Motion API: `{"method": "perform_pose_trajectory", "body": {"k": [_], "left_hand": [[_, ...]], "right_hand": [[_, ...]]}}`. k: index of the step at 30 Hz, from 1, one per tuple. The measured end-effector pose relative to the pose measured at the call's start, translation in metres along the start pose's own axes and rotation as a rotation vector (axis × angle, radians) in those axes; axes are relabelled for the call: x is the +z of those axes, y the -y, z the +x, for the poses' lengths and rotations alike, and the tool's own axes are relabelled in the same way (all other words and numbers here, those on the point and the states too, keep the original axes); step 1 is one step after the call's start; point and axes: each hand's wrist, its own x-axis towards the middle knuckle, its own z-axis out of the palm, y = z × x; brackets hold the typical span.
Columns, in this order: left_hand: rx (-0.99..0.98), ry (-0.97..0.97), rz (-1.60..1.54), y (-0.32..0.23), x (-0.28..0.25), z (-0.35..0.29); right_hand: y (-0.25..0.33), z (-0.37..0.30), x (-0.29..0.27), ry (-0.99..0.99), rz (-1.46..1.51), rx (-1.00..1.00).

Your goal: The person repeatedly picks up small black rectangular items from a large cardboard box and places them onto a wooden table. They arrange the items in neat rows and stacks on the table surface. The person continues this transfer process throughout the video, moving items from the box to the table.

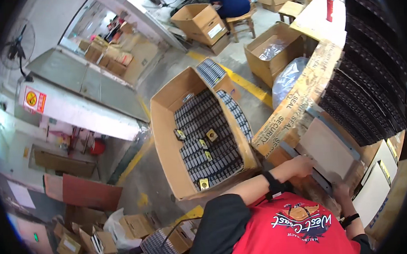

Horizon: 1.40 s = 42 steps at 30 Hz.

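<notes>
Gaping open on the left, a large brown carton [165,143] holds close rows of small grey-and-black packs [198,113], with a few yellow-faced packs [212,135] lying on top of them. To the right of the carton, the left hand [302,166] is at the near-left side of a plain board [326,143], its fingers curled in and bunched together; whether they pinch the board's edge or only rest by it, I cannot tell. The step in hand looks like seating or steadying that board between two grey rails [337,136], and the next move would seem to call for both hands keeping it square, with even, gentle pressure so that one corner does not ride up. The board itself lies directly before the person, between the rails: flat, roughly rectangular, dull beige-grey, with a bare face and no bend that shows. Farther along, the right hand [342,193] is at the board's near end, fingers reaching forward; it is dark and somewhat blurred, so its hold, if any, cannot be made out. Past the board, tall ranks of black ridged pieces [362,77] rise at the far right, and below them, just beyond the right hand, are flat white packages [375,191].
</notes>
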Motion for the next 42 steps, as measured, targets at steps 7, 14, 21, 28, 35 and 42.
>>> {"method": "perform_pose_trajectory", "body": {"k": [7,14,21,28,35,42], "left_hand": [[-0.352,-0.713,-0.529,0.045,-0.211,-0.242],[-1.576,-0.742,-0.220,0.208,-0.142,-0.413],[-1.828,-0.484,-0.255,0.231,-0.080,-0.363],[-1.801,-0.655,-0.132,0.236,-0.057,-0.376],[-1.712,-1.050,-0.292,0.239,-0.065,-0.393],[-1.576,-1.217,-0.643,0.270,-0.044,-0.403]], "right_hand": [[0.084,0.044,-0.105,0.127,-0.126,-0.046],[0.464,0.142,-0.227,-0.164,0.095,-0.671],[0.600,0.297,0.005,-0.108,-0.056,-0.374],[0.613,0.273,0.045,0.066,0.186,-0.242],[0.610,0.290,0.054,0.397,0.434,-0.370],[0.616,0.267,0.037,0.340,0.299,-0.379]]}}
